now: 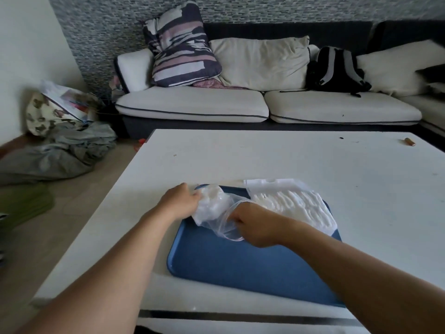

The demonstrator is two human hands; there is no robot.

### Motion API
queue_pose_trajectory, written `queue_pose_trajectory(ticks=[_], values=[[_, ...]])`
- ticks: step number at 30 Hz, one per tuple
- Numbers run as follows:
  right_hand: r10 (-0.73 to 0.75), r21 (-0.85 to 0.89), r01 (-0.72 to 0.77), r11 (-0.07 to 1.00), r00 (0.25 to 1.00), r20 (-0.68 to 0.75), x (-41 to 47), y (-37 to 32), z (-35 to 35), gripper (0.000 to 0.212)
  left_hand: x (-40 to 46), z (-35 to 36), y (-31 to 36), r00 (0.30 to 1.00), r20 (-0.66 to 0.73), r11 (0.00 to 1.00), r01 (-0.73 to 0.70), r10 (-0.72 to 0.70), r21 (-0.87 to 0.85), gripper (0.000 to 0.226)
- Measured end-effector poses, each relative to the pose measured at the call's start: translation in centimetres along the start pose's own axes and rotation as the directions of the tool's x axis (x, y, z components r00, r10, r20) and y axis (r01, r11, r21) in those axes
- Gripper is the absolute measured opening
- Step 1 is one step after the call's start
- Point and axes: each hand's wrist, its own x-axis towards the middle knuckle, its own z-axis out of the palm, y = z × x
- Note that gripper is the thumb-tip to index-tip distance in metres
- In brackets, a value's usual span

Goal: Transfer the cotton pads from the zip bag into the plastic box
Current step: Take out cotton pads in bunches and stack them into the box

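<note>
A clear zip bag (214,213) with white cotton pads bunched in its far end lies on a blue tray (240,261). My left hand (180,201) grips the bag's closed end at the tray's far left corner. My right hand (252,225) is at the bag's open mouth with its fingers curled into the opening; the fingertips are hidden. To the right on the tray sits the clear plastic box (289,203), filled with rows of white cotton pads, its lid (272,184) open toward the back.
The tray lies on a white table (265,155). A small brown object (409,142) lies near the table's far right edge. Behind it stands a sofa (192,104) with cushions and a black backpack (337,71). Clothes and bags lie on the floor at left.
</note>
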Motion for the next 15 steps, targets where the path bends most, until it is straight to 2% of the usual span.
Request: queue_pose_trajectory(ticks=[2, 3, 6, 9, 10, 12, 15], values=[[-0.020, -0.033, 0.019, 0.999, 0.999, -0.033, 1.3, 0.6, 1.0, 0.020, 0.4, 0.6, -0.4, 0.999, 0.042, 0.997, -0.019, 0.022, -0.071, 0.033], [-0.023, -0.063, 0.020, 0.998, 0.999, -0.043, 1.6, 0.6, 1.4, 0.021, 0.5, 0.7, -0.5, 0.999, 0.039, 0.993, -0.019, 0.023, -0.118, 0.030], [-0.068, -0.111, 0.061, 0.992, 0.996, -0.064, 2.6, 0.4, 1.9, 0.049, 0.8, 0.9, -0.8, 1.000, 0.013, 0.979, 0.017, -0.015, -0.204, 0.033], [-0.135, -0.292, 0.126, 0.948, 0.991, -0.011, 3.3, 0.1, 2.4, 0.070, 1.1, 1.3, -1.2, 0.999, 0.031, 0.967, 0.037, -0.030, -0.252, 0.034], [-0.132, -0.240, 0.115, 0.964, 0.990, -0.052, 3.5, 0.3, 2.4, 0.073, 1.1, 1.3, -1.2, 0.998, 0.030, 0.954, 0.054, -0.047, -0.296, 0.036], [-0.091, 0.107, 0.114, 0.988, 0.976, -0.196, 3.3, 0.7, 2.0, 0.066, 1.0, 0.9, -1.1, 0.996, 0.024, 0.908, 0.093, -0.091, -0.409, 0.037], [-0.040, 0.421, 0.172, 0.891, 0.952, -0.305, 2.6, 0.5, 1.4, 0.051, 0.7, 0.2, -0.5, 0.986, 0.058, 0.778, 0.157, -0.153, -0.608, 0.029]])
